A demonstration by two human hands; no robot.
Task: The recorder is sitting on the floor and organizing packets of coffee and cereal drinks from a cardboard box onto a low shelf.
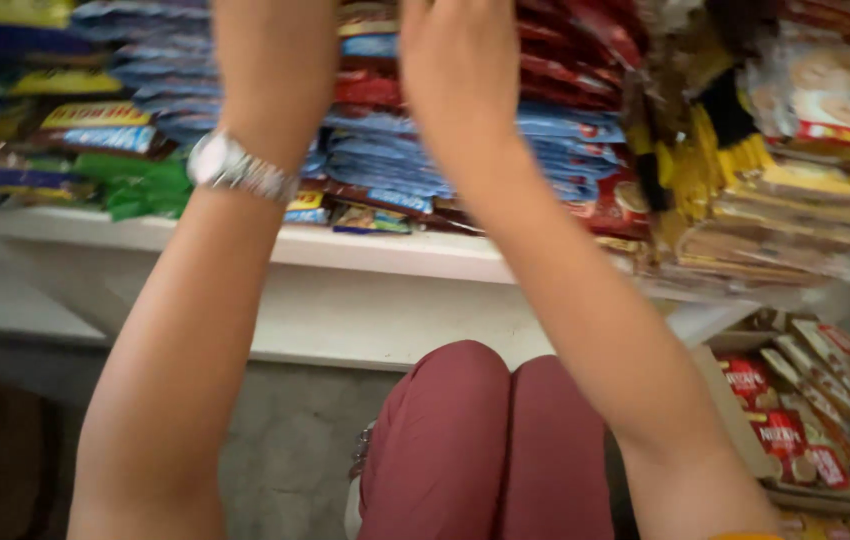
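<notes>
Both hands [275, 60] [460, 60] reach up at stacked blue packets [385, 150]; grip cut off, cannot tell.

Shelf: I'm seeing a white shelf [385, 255] running across.
On it: stacked blue packets [395, 160], green packets [140, 185], red packets [620, 205] and yellow packets [735, 160] are lying flat.
</notes>
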